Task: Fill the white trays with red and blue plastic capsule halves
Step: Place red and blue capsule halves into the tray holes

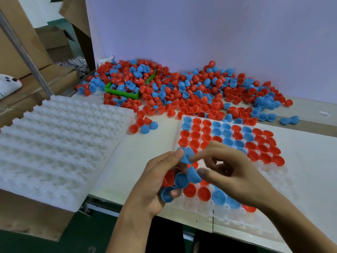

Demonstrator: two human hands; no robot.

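Note:
A white tray [284, 181] lies on the table in front of me, its far rows and part of its near rows filled with red and blue capsule halves. My left hand [155, 187] cups several blue and red halves [180, 179] over the tray's near left corner and pinches one blue half [187, 155] at its fingertips. My right hand [231, 172] hovers over the tray's middle, its forefinger touching that blue half and its thumb against another blue half [193, 174] in the handful.
A big loose heap of red and blue halves [191, 92] covers the back of the table, partly burying a green bin [121, 92]. A stack of empty white trays [54, 147] sits at left on cardboard boxes. A pale wall stands behind.

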